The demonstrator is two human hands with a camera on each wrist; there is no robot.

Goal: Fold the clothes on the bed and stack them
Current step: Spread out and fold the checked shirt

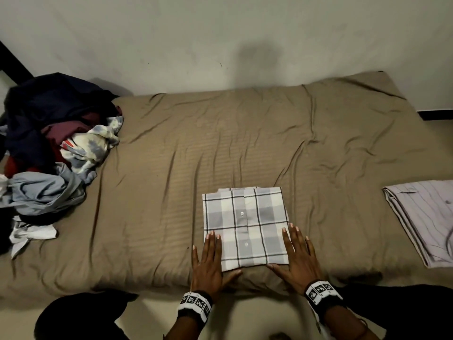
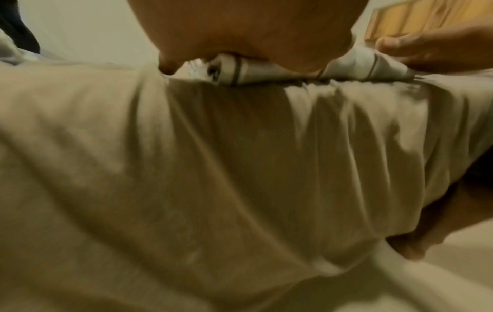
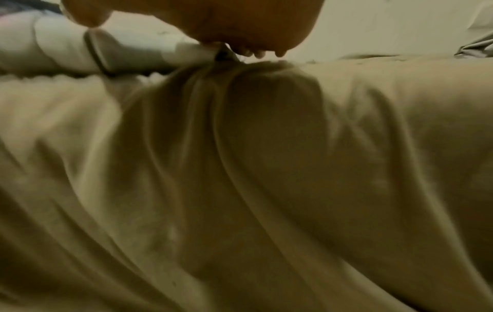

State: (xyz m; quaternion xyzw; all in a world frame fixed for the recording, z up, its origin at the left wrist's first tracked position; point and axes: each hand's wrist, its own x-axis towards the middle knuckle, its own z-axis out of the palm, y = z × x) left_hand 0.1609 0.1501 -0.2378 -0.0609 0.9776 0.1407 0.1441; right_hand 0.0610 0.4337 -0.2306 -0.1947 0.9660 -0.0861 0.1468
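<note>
Head view: a tan-sheeted bed [image 1: 245,148] against a pale wall, seen from above its near edge.
Plaid shirt [image 1: 245,224]: folded into a neat rectangle, button placket up, lying flat on the sheet near the bed's near edge, about midway along.
Left hand [image 1: 208,263]: flat, fingers straight and spread; the fingers overlap the shirt's left edge, the thumb reaches along the bottom edge. Nothing is clasped; it only presses.
Right hand [image 1: 297,261]: likewise flat with fingers extended, lying over the shirt's lower right corner and right edge; thumb along the bottom edge. It grips nothing.
Left wrist view: the palm [image 2: 248,31] sits on the plaid fabric [image 2: 234,69], whose folded layers show at the edge above the rumpled sheet [image 2: 213,168]; the other hand's thumb [image 2: 416,48] rests at the far end.
Right wrist view: blurred; palm on the shirt's corner [image 3: 128,52].
Striped shirt [image 1: 426,217]: folded, well apart to the right.
Unfolded heap [image 1: 54,143]: dark, maroon, tie-dye and light blue garments piled at the bed's left end.
Wristbands [image 1: 196,304]: marker-patterned, one on each wrist.
</note>
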